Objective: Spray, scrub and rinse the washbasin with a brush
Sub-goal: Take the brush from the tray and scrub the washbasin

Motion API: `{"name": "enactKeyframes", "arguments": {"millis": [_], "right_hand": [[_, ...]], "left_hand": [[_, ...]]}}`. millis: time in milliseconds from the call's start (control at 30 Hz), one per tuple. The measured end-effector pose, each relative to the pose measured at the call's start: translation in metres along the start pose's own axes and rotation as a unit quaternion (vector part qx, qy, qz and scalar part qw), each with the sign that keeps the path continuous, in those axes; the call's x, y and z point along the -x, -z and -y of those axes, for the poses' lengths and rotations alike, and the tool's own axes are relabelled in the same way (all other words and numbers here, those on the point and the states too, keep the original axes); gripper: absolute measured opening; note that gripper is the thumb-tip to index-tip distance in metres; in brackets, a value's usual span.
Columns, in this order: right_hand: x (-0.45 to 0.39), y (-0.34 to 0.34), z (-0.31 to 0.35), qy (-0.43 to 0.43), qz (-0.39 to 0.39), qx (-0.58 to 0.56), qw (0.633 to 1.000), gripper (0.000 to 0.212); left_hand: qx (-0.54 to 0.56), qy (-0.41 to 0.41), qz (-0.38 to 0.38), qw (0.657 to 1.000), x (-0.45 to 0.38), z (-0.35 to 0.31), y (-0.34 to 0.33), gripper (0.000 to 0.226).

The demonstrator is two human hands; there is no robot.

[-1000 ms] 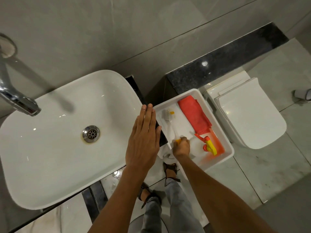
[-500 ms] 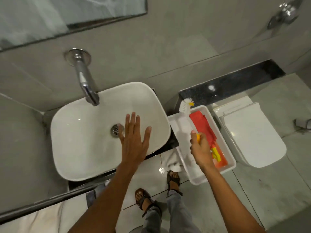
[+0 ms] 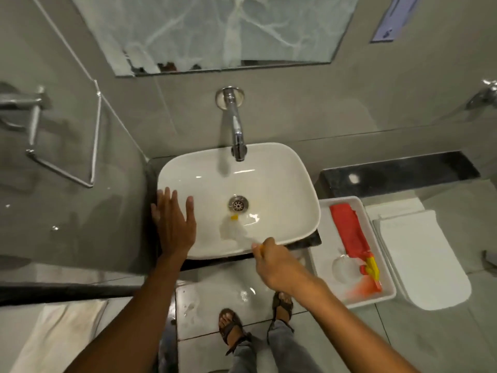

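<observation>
Bathroom washbasin (image 3: 282, 168) | right hand (image 3: 279, 265) gripped blurred brush (image 3: 234, 230) | left hand (image 3: 173, 222) spread open at left rim | risk: fast strokes flinging splashes onto floor

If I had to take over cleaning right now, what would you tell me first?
Left hand: open, fingers spread, lying flat at the left rim of the washbasin.
Right hand: shut on the brush, whose blurred head is inside the basin, just below the drain.
Spray bottle: lying in the white tray to the right of the basin, beside a red cloth.
Tap: no water seen running.
Done: brush fetched and in the basin. Whether it was sprayed, I cannot tell.
Left: scrub all round, then rinse.
</observation>
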State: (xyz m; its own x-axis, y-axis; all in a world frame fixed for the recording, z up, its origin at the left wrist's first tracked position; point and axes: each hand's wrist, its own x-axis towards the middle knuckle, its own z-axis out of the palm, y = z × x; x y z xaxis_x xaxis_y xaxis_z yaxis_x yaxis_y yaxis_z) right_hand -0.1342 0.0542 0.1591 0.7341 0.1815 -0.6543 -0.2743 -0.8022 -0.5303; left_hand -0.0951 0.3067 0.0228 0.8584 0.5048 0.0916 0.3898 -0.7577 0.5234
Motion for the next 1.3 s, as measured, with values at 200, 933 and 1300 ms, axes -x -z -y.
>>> {"name": "enactKeyframes", "arguments": {"millis": [200,933,1300], "right_hand": [[-0.064,-0.049,0.06,-0.045,0.032,0.129,0.99,0.039],[-0.112,0.015,0.014,-0.161,-0.048,0.177,0.97,0.044],[-0.079,-0.074,0.113,-0.054,0.05,0.088,0.993,0.039]], "left_hand": [[0.071,-0.008,-0.061,0.996,0.003,0.005,-0.006,0.062],[0.07,0.02,-0.023,0.997,-0.001,0.001,0.001,0.085],[0.081,0.034,-0.033,0.996,-0.002,0.003,-0.002,0.088]]}}
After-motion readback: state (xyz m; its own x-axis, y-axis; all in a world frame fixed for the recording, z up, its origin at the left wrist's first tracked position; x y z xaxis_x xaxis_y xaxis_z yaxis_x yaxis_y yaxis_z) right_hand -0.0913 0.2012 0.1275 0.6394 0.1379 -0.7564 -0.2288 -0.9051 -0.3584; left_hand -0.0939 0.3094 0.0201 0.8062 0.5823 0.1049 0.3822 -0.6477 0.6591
